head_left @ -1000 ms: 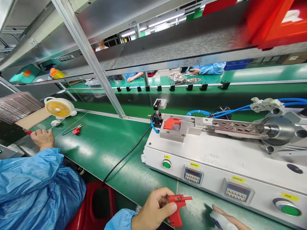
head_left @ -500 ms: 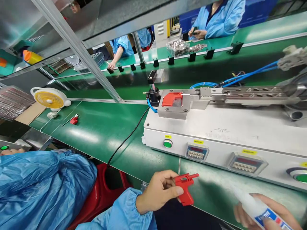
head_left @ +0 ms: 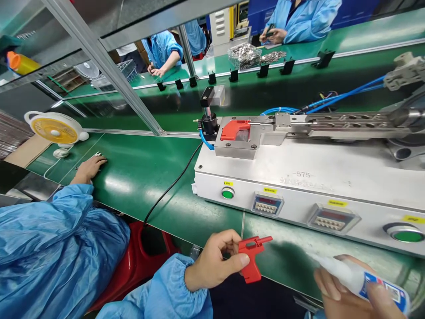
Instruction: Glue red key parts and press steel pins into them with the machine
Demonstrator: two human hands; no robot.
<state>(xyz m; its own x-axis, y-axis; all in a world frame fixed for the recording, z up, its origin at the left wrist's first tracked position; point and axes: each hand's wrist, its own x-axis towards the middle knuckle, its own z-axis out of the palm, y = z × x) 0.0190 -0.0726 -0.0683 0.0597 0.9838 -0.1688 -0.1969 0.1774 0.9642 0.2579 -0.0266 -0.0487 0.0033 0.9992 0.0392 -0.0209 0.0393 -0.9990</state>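
My left hand (head_left: 217, 261) pinches a red plastic pistol-shaped part (head_left: 251, 261) by its back end, its thin barrel pointing right. At the lower right, my right hand (head_left: 352, 283) is wrapped round a white glue bottle (head_left: 358, 277) with a blue and red label. The bottle's long nozzle points left toward the red part, with a gap between them. Beyond my hands, a similar red part (head_left: 235, 130) lies in the metal fixture (head_left: 236, 151) on top of a white machine (head_left: 279, 170).
Green buttons (head_left: 228, 192) and small counters sit on the machine's front. A black cable (head_left: 172, 184) crosses the green bench (head_left: 142, 164). To the left, a co-worker's hand (head_left: 88, 169) rests on the bench near a yellow-white fan (head_left: 55, 129). Black clips (head_left: 233, 75) line the conveyor; other people work behind it.
The co-worker on the left has reached out over the red part and thin rod on the bench. My hands keep their holds; the glue bottle tilts flatter. The whole view has shifted slightly.
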